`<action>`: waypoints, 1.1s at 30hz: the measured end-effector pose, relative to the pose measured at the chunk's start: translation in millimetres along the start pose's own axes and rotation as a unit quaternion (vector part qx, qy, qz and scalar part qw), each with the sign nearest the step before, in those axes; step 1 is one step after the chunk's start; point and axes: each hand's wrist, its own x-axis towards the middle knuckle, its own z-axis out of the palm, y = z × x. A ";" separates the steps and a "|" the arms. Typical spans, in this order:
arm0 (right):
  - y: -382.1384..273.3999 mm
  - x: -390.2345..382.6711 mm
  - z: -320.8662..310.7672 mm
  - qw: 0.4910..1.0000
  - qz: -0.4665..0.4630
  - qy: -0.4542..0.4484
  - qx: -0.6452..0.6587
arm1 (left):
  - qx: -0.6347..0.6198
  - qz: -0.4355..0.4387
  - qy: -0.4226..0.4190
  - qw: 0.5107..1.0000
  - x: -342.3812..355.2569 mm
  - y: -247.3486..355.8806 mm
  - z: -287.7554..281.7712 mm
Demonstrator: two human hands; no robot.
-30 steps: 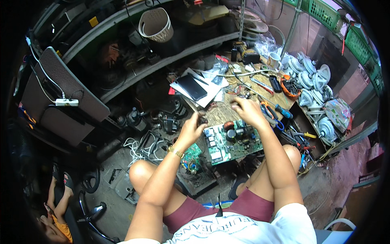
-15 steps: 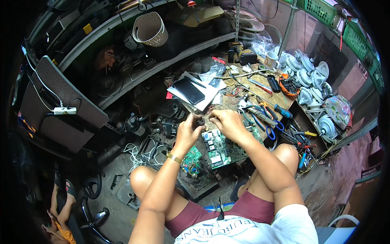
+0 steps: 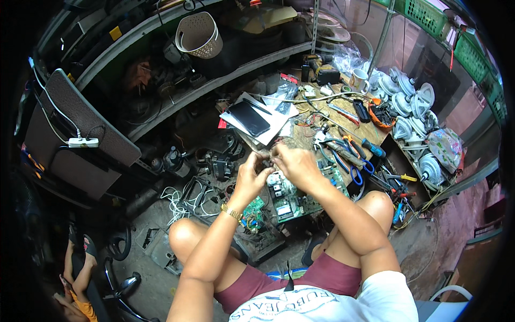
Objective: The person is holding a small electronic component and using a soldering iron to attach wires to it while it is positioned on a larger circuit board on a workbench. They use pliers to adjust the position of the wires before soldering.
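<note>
My left hand (image 3: 252,174), a gold watch on its wrist, is closed around a small dark object (image 3: 267,162) that the fingers mostly hide. My right hand (image 3: 296,165) meets it from the other side, fingertips pinched at the same spot and slightly smeared by motion. Under the right hand lies a green circuit board (image 3: 288,206) with many components. A smaller green board (image 3: 252,210) sits lower, beside my left wrist. Just beyond my hands, a black smartphone (image 3: 249,118) rests on white paper (image 3: 274,130).
Right of my hands, the wooden bench (image 3: 306,140) carries blue-handled scissors (image 3: 362,172), a blue screwdriver (image 3: 374,147), pliers and wires. A mug (image 3: 358,80) and a cordless drill (image 3: 323,71) stand farther back. White round parts (image 3: 403,102) pile at the right. White cable (image 3: 179,206) lies at the left.
My right hand has shifted slightly left, closing the gap to my left hand so the fingertips now meet. The left hand has moved slightly right. The small dark object stays between them.
</note>
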 end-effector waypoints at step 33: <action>-9.4 -21.2 50.9 0.949 0.084 0.121 0.277 | -0.566 -0.239 0.075 0.785 3.2 -16.6 14.3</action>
